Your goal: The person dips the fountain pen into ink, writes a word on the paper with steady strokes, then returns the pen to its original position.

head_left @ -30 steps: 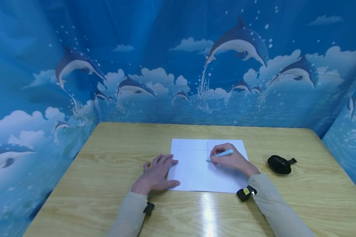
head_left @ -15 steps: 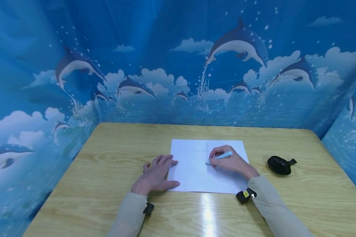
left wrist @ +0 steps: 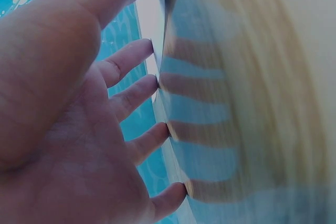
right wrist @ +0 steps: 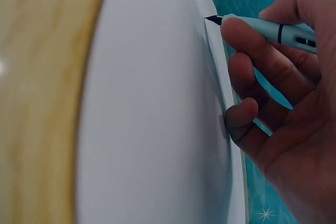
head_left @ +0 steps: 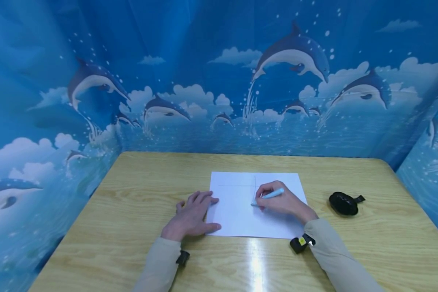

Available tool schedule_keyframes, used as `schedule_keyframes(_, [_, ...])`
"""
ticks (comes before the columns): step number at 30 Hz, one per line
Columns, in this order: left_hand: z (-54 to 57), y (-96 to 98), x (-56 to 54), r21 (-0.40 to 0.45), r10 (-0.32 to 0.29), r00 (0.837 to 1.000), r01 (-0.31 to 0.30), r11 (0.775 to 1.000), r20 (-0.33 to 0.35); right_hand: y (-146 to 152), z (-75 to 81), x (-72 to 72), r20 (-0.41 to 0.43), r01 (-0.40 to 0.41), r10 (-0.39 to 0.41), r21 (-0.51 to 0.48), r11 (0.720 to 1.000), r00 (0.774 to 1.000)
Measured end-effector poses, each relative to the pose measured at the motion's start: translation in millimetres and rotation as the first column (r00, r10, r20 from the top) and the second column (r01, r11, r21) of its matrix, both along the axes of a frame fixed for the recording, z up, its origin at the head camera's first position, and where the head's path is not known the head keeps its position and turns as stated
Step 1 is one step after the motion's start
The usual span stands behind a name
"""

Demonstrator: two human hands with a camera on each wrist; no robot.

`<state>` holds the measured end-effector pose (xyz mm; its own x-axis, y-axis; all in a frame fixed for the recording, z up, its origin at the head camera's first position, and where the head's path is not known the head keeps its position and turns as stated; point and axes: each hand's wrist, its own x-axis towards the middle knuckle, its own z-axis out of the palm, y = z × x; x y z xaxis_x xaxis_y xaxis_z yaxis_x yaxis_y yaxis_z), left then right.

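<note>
A white sheet of paper [head_left: 233,221] lies on the wooden table, with thin crossing lines near its top. My right hand [head_left: 282,201] pinches a light blue fountain pen [head_left: 275,194] between thumb and fingers. Its dark nib meets the sheet near the middle, as the right wrist view shows of the pen [right wrist: 268,28]; the other fingers curl below. Spread over the sheet's left edge, my left hand [head_left: 191,215] rests with thumb and some fingertips on the paper. In the left wrist view the left hand's [left wrist: 79,129] fingertips touch the surface.
To the right of the paper sits a glossy black oval object [head_left: 344,203] with a short tab. The wooden table [head_left: 131,194] extends around the sheet. A blue dolphin-print curtain [head_left: 190,134] stands behind and at both sides.
My right hand and the pen have slid slightly down and left across the paper, nib staying at the sheet. The left hand has kept its place.
</note>
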<state>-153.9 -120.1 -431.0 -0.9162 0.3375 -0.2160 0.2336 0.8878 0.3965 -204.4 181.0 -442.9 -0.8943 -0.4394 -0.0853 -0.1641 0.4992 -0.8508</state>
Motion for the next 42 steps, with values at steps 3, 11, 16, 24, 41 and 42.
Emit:
schedule_keyframes(3, [-0.3,-0.2,0.0,0.003,-0.002,1.0,0.002,1.0,0.001,0,-1.5,0.0,0.0,-0.009,0.009,0.005,1.0,1.0])
schedule_keyframes(11, [-0.3,-0.4,0.3,0.006,-0.004,1.0,0.004,1.0,-0.003,-1,-2.8,1.6,0.001,-0.027,0.027,-0.005,1.0,1.0])
schedule_keyframes(16, [-1.0,-0.5,-0.1,0.003,-0.006,1.0,0.006,1.0,-0.005,-2,-2.6,2.9,0.006,-0.04,0.04,-0.019,0.999,0.999])
schedule_keyframes(24, [-0.6,-0.5,0.1,0.006,-0.006,1.0,0.006,1.0,-0.001,-3,-3.6,3.5,0.007,-0.055,0.055,-0.026,0.998,0.998])
schedule_keyframes(41, [0.7,0.2,0.2,-0.007,-0.001,1.0,0.001,1.0,0.0,-12,-1.8,11.0,0.025,-0.082,0.083,-0.046,0.996,0.996])
schedule_keyframes(42, [0.8,0.1,0.3,-0.007,-0.002,1.0,0.002,1.0,0.001,-12,-1.7,11.5,0.023,-0.085,0.086,-0.044,0.995,0.996])
